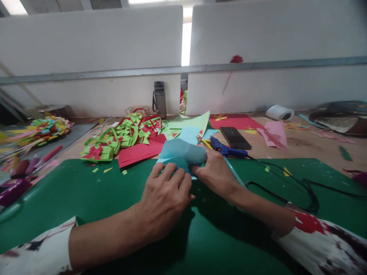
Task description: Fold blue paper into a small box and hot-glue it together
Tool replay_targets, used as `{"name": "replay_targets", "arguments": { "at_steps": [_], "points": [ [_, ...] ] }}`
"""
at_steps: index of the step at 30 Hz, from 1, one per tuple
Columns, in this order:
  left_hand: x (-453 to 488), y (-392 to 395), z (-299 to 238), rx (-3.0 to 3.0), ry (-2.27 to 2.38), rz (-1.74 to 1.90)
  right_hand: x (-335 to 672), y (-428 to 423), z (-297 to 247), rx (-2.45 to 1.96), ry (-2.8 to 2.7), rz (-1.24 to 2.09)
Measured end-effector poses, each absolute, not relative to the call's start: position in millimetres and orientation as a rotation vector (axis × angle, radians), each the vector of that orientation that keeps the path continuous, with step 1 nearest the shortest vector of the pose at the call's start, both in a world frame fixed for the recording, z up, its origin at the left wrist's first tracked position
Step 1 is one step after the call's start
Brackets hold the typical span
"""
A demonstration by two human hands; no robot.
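A sheet of light blue paper is held up and curled over, just above the green mat. My left hand has its fingers bent over the paper's near edge; the thumb side faces right. Round the right side of the sheet, my right hand is closed, its thumb in front and its fingers partly hidden behind the paper. Just beyond the right hand lies a blue glue gun, its black cord running off to the right. More light blue paper lies behind the held sheet.
Green and red paper gift bags and red paper lie at the back left. A phone, pink paper and a white roll are at the back right. A bottle stands by the white partition. Small paper scraps dot the mat.
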State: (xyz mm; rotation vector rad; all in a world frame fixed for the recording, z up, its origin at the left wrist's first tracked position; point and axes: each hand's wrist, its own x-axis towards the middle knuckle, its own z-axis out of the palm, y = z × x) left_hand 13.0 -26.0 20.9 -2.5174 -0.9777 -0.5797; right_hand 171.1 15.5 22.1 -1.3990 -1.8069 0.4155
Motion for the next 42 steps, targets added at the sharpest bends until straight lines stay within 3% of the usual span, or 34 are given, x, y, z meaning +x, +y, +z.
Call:
{"name": "replay_targets", "arguments": {
  "at_steps": [8, 13, 20, 30, 37, 42],
  "points": [
    [13.4, -14.1, 22.6, -2.605, -1.160, -0.579, 167.0, 5.6, 22.1, -1.390, -1.806, 0.387],
    [10.1, -11.0, 35.8, -2.750, -1.310, -0.742, 167.6, -4.4, 22.0, -1.131, -2.000, 0.326],
    [5.4, -4.4, 45.8, -2.983, -1.664, -1.385, 161.5, -23.6, 12.4, -1.059, -2.289, -0.020],
    [-10.3, 8.5, 42.8, -2.897, -2.334, -2.154, 192.0, -1.6, 29.6, -1.144, -1.729, 0.299],
    [-7.9, 13.5, 36.9, -2.639, -2.576, -2.323, 185.8, -2.9, 13.1, -0.656, -2.199, -0.391],
    [-6.4, 14.2, 31.9, -2.638, -2.671, -2.405, 178.4, -2.9, 5.7, -0.588, -2.288, -0.548]
  ]
}}
